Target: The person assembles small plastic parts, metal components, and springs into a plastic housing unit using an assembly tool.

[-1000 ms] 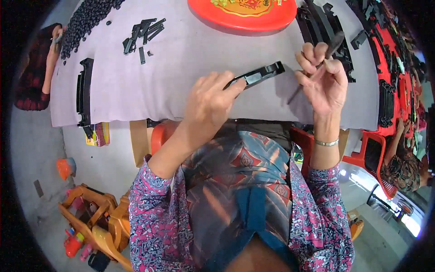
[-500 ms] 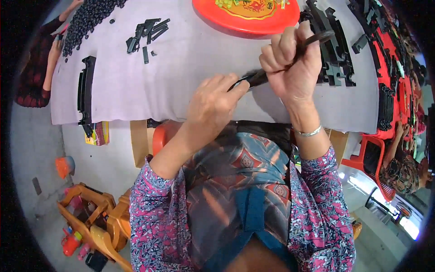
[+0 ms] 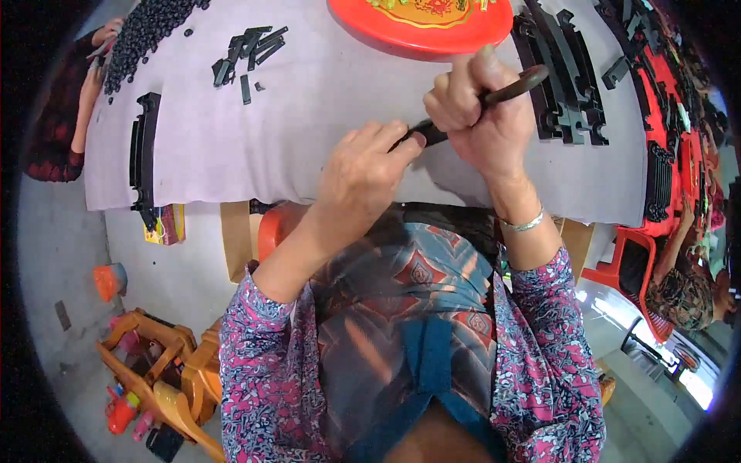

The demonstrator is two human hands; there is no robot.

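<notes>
Lilac tablecloth point(image 3: 255, 150), red tray point(image 3: 401, 44), left fingers point(image 3: 392, 133) around black part point(image 3: 434, 134), right fingers point(image 3: 449, 100) around tool point(image 3: 519, 86)

Loose jacket point(image 3: 266, 370), worn open: busy pink, white and dark print, sleeves point(image 3: 549, 347) stopping partway down forearms. Under it, grey-blue top point(image 3: 370, 285), reddish diamonds. Teal V-shaped collar point(image 3: 390, 428) at near end, teal strip point(image 3: 428, 355) adjoining. Silvery bangle point(image 3: 528, 223), right wrist point(image 3: 511, 193).

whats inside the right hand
One end of a dark tool sticks out of the right hand; the grip covers its middle. Whether it touches the black part is hidden.
</notes>
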